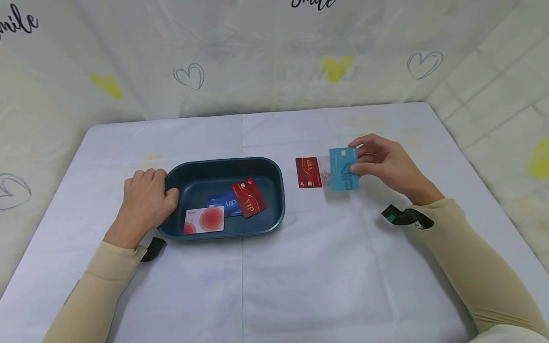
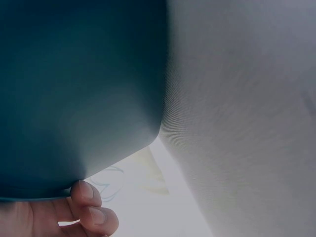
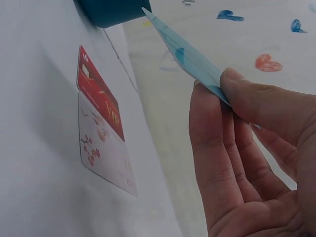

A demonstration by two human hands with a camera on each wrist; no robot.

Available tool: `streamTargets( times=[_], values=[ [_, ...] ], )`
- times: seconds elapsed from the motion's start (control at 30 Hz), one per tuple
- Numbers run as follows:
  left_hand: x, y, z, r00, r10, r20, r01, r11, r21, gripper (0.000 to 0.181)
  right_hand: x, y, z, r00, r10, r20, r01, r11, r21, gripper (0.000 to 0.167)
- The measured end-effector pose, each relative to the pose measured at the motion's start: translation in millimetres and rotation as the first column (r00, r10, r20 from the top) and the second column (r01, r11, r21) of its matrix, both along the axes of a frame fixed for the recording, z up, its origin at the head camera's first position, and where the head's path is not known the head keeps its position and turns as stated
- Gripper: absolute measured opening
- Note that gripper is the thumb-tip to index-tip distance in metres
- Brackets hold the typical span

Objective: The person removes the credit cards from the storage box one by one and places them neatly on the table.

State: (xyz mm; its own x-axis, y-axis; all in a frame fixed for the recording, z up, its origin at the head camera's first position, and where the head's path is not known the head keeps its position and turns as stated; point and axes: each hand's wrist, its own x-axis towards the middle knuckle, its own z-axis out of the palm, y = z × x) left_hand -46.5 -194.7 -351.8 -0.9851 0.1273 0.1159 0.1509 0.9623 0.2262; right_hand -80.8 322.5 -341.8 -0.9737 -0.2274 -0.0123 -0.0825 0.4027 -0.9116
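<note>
Between thumb and fingers, my right hand pinches a light blue VIP card, raised above the table. Below it on the cloth lie a red VIP card and a white card with pink blossoms, partly overlapping; the head view shows only a strip of the white one. My left hand grips the left rim of a dark teal tray, fingertips under the edge in the left wrist view. Inside the tray are a red VIP card, a blue VIP card and a white card with red circles.
A white cloth with creases covers the table. Behind it hangs a pale curtain printed with hearts and writing. Black straps sit at the wrists.
</note>
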Motion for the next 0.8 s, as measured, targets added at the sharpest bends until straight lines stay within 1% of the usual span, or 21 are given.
streamTargets(
  times=[0.2, 0.63, 0.8],
  values=[
    [0.0, -0.1, -0.8, 1.000, -0.001, 0.001, 0.001, 1.000, 0.005, 0.023, -0.1, 4, -2.8, 1.000, -0.008, 0.006, 0.009, 1.000, -0.012, 0.044],
    [-0.3, -0.9, -1.3, 1.000, -0.006, -0.002, 0.006, 1.000, 0.004, 0.022, -4.0, 13, -9.9, 0.999, -0.023, 0.033, 0.023, 1.000, 0.010, 0.044],
    [-0.1, -1.0, 0.3, 1.000, -0.008, -0.004, 0.008, 1.000, 0.004, 0.022, -5.7, 16, -10.9, 0.998, -0.039, 0.048, 0.038, 0.999, 0.017, 0.044]
  ],
)
